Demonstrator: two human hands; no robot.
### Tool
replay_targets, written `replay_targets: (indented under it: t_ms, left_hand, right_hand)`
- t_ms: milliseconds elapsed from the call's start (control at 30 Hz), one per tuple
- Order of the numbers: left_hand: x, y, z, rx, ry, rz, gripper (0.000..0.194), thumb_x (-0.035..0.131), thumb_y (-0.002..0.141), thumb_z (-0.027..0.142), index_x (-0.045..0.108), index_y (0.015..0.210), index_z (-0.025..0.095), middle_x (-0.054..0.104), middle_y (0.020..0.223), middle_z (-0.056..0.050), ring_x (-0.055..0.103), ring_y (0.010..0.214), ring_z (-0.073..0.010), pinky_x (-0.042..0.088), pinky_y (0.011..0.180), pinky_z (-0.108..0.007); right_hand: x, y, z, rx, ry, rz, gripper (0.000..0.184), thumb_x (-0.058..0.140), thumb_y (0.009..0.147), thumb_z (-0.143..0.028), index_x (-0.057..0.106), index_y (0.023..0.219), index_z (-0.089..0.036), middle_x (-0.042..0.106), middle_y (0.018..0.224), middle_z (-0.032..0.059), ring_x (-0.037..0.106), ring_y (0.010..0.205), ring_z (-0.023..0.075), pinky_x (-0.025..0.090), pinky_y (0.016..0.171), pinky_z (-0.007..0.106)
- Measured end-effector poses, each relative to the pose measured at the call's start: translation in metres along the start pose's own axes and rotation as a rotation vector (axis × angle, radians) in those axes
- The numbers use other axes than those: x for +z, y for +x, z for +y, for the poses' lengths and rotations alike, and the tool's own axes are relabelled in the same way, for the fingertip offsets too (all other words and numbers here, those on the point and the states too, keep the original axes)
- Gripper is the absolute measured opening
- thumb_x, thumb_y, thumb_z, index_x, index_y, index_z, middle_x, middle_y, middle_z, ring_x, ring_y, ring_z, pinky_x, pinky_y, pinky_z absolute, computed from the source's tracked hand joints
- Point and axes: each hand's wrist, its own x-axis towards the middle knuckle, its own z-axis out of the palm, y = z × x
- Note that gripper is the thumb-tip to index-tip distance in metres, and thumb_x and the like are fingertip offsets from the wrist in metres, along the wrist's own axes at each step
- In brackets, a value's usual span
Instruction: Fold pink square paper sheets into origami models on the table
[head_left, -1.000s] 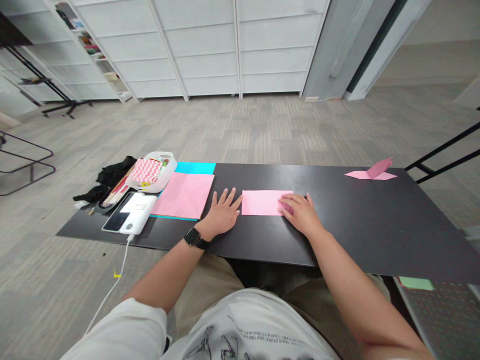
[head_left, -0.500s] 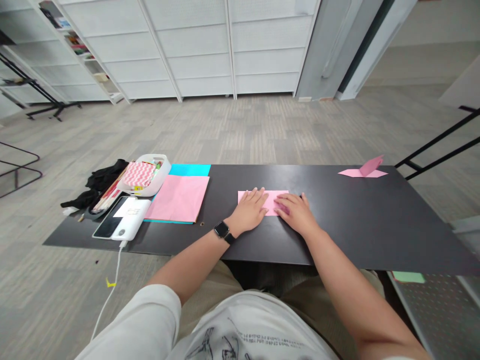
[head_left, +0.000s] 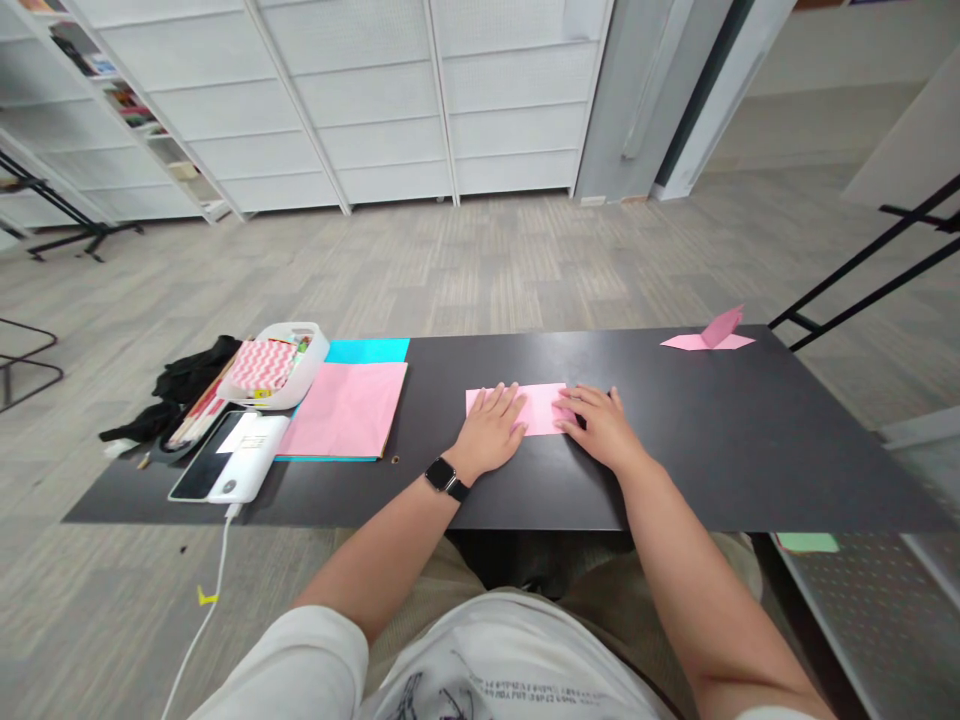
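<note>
A pink rectangle of paper (head_left: 541, 408) lies flat on the dark table (head_left: 720, 430) in front of me. My left hand (head_left: 491, 430) rests palm down over its left part, fingers stretched out and pointing away from me. At the right end of the paper is my right hand (head_left: 600, 425), fingers extended and slightly spread, the fingertips touching its edge. Both hands cover parts of the sheet, and neither grips it.
On the left lie a stack of pink sheets (head_left: 345, 410), a white basket (head_left: 311, 355) with a patterned pouch, a white power bank (head_left: 251, 460) with a cable, and black cloth (head_left: 196, 370). A folded pink paper piece (head_left: 709, 340) stands at the far right.
My right hand has shifted slightly right, to the paper's right end. My left hand stays flat on the sheet. The whole view has turned a little.
</note>
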Motion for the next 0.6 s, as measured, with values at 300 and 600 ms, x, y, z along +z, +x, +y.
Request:
replay_targets:
  t_ms: [300, 600]
  left_hand:
    - [-0.001, -0.003, -0.002, -0.013, -0.072, 0.069, 0.054, 0.053, 0.106, 0.041, 0.054, 0.155, 0.019, 0.040, 0.173, -0.015, 0.036, 0.161, -0.0371, 0.030, 0.132, -0.060]
    - [-0.013, -0.002, -0.001, 0.056, -0.175, 0.202, 0.022, 0.058, 0.103, 0.021, 0.077, 0.115, 0.024, 0.072, 0.131, -0.009, 0.062, 0.123, -0.0268, 0.047, 0.116, -0.051]
  right_hand:
    - [0.000, 0.002, 0.022, 0.085, 0.038, 0.160, 0.030, 0.060, 0.100, -0.032, 0.077, 0.125, -0.034, 0.074, 0.137, 0.0074, 0.064, 0.130, 0.0344, 0.039, 0.118, 0.073]
    - [0.009, 0.002, 0.015, 0.017, -0.005, 0.157, 0.041, 0.055, 0.093, -0.015, 0.083, 0.112, -0.038, 0.074, 0.134, 0.0054, 0.062, 0.129, 0.0340, 0.035, 0.118, 0.076]
